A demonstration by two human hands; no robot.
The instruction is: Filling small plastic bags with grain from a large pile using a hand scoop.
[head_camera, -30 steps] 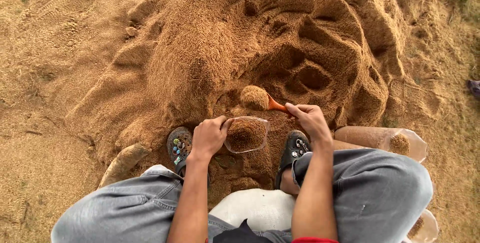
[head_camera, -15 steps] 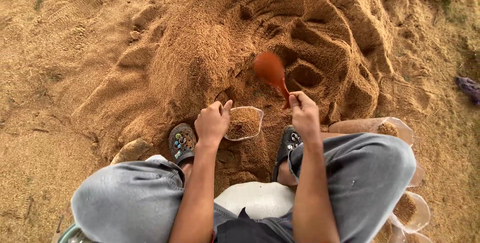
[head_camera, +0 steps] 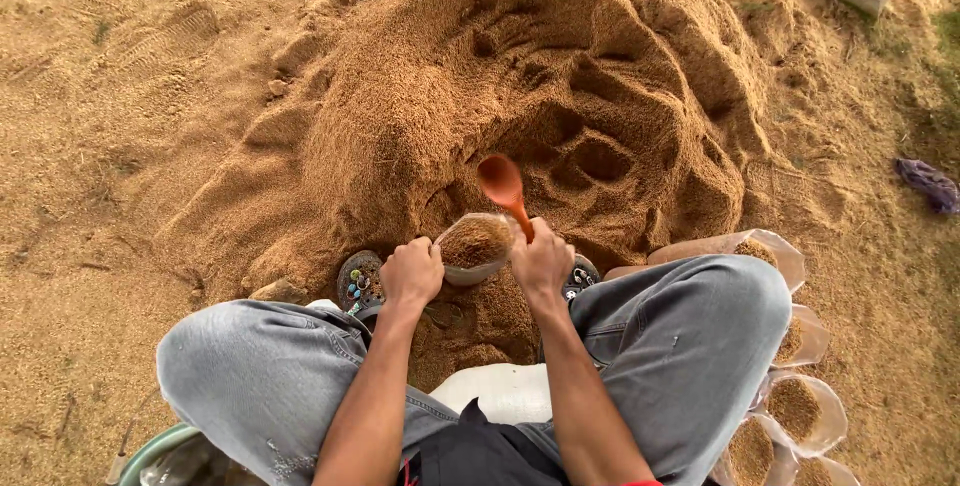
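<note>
Low in the centre of the frame, the left hand (head_camera: pixel 412 273) grips a clear bag (head_camera: pixel 475 246) of sawdust while the right hand (head_camera: pixel 541 259) clasps an orange spoon (head_camera: pixel 503 186)

Seated, knees bent and spread wide; grey-trousered legs fill the lower left and lower right of the frame. Both forearms bare, running from bottom centre up toward mid-frame, nearly parallel, converging slightly. Left hand (head_camera: pixel 411 272) just left of centre, knuckles up, fingers curled in a closed grip, wrist straight. Right hand (head_camera: pixel 541 260) just right of centre, a little higher, fist closed, thumb side toward the left hand, wrist slightly cocked. Hands near each other, not touching. Feet just below the hands, one beside each wrist.
</note>
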